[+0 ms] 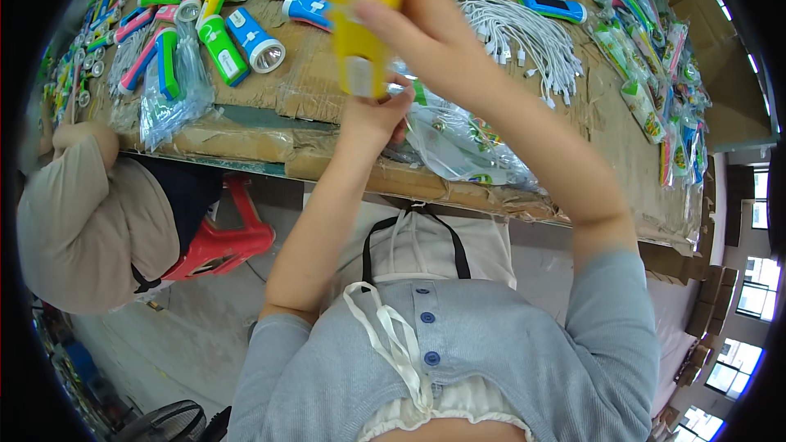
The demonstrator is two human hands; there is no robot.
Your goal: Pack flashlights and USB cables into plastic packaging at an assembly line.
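My right hand (430, 37) is closed around a yellow flashlight (360, 41), raised above the table edge with its pale head up and a light switch plate low on its body. Below it, my left hand (368, 119) has its fingers curled at the edge of a clear plastic bag (458, 143) with green print. The flashlight partly hides those fingers. The bag lies among others at the table's front edge.
White charging cables (524, 41) lie bundled on the cardboard-covered table (286, 90). Loose flashlights (254, 39) are heaped at far left, and bagged ones (643, 74) at right. A person (98, 213) sits on a red stool (225, 237) at my left.
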